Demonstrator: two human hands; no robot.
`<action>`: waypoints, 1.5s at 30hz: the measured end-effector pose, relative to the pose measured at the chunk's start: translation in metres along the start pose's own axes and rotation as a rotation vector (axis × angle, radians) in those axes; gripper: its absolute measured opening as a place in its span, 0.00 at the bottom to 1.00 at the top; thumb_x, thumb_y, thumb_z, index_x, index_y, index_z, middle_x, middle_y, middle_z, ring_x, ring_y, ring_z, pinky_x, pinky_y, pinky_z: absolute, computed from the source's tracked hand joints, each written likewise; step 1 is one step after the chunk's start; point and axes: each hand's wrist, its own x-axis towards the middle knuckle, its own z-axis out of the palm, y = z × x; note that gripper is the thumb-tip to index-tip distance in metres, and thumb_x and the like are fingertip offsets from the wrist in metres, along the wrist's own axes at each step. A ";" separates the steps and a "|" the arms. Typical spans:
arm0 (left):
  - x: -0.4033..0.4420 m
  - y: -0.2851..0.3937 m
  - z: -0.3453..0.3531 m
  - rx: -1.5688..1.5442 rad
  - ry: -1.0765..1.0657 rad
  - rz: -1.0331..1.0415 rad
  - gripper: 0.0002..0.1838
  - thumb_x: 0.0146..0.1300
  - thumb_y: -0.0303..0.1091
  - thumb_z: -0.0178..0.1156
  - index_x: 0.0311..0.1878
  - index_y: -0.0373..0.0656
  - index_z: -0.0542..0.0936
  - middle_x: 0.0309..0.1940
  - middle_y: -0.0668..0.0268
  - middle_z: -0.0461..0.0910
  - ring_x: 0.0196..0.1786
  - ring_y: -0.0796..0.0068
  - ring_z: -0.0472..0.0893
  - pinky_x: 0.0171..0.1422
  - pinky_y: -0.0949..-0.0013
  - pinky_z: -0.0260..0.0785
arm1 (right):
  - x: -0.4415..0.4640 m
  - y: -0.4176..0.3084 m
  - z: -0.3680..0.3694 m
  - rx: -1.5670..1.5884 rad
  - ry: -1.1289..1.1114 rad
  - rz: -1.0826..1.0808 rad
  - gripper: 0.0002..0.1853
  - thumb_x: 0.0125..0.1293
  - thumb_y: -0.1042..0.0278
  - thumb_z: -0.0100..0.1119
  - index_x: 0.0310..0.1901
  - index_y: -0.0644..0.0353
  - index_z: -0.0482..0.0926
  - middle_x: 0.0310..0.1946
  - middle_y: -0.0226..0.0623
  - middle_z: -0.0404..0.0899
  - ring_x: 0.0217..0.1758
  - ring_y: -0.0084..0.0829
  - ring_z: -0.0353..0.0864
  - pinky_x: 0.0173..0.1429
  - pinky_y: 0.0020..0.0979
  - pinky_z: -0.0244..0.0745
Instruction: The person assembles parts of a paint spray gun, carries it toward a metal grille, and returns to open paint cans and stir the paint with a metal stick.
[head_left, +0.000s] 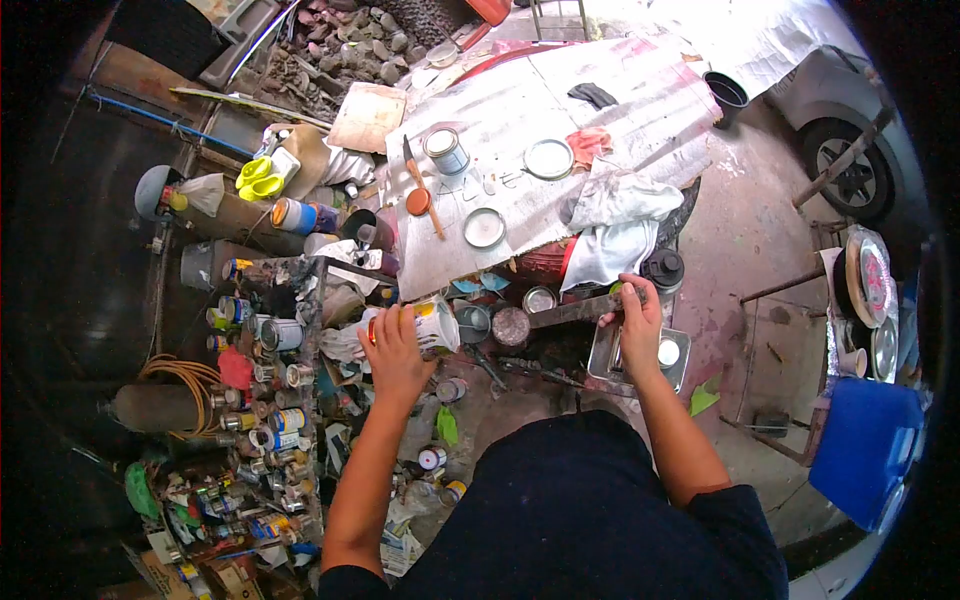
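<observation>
My left hand [393, 345] is wrapped round a paint can [436, 326] with a white and yellow label, tilted on its side with its mouth toward the right. Just beyond that mouth is a grey container [473, 323]. The fingers of my right hand [638, 318] pinch the end of a dark flat strip [575, 312], which reaches left toward a round, paint-crusted can top [511, 326]; whether they touch I cannot tell. Below my right hand lies a metal tray [678, 376] with a small white round item [668, 352] in it.
Ahead, a sheet-covered table [520, 100] bears an open paint can [445, 151], two round lids [485, 228], a knife [411, 158] and cloths. A shelf crowded with cans [282, 335] stands left. A blue container [868, 440] and a parked car [850, 120] are at right.
</observation>
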 end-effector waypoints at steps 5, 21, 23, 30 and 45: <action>-0.007 0.000 0.011 -0.082 0.012 -0.074 0.56 0.38 0.41 0.82 0.73 0.42 0.64 0.70 0.55 0.66 0.75 0.50 0.63 0.78 0.28 0.46 | 0.001 0.001 -0.002 0.007 -0.015 0.014 0.14 0.80 0.62 0.53 0.59 0.60 0.73 0.35 0.30 0.77 0.26 0.20 0.78 0.33 0.26 0.78; -0.034 0.021 0.041 -0.435 -0.131 -0.554 0.60 0.39 0.47 0.83 0.74 0.40 0.60 0.69 0.50 0.68 0.73 0.48 0.67 0.75 0.43 0.60 | 0.000 0.000 0.001 -0.085 0.005 0.012 0.15 0.80 0.61 0.53 0.59 0.61 0.74 0.33 0.29 0.74 0.27 0.21 0.77 0.34 0.26 0.76; -0.036 0.021 0.045 -0.535 -0.140 -0.598 0.60 0.39 0.47 0.84 0.74 0.38 0.60 0.69 0.47 0.68 0.72 0.46 0.67 0.75 0.47 0.61 | 0.001 0.000 0.001 -0.092 0.013 0.007 0.15 0.80 0.61 0.53 0.59 0.61 0.74 0.33 0.28 0.74 0.27 0.21 0.77 0.34 0.26 0.76; -0.055 0.005 0.091 -1.067 -0.118 -0.684 0.59 0.40 0.47 0.84 0.71 0.31 0.60 0.65 0.45 0.71 0.65 0.50 0.74 0.70 0.53 0.68 | 0.000 0.000 0.000 -0.091 0.005 0.016 0.15 0.80 0.62 0.54 0.59 0.60 0.74 0.35 0.29 0.75 0.26 0.20 0.77 0.34 0.27 0.78; -0.079 -0.008 0.105 -2.186 -0.397 -0.861 0.36 0.61 0.42 0.70 0.70 0.41 0.70 0.62 0.62 0.78 0.64 0.64 0.77 0.72 0.56 0.67 | 0.001 0.005 0.005 -0.129 0.039 -0.029 0.14 0.80 0.62 0.54 0.57 0.61 0.75 0.37 0.32 0.76 0.28 0.22 0.76 0.32 0.27 0.77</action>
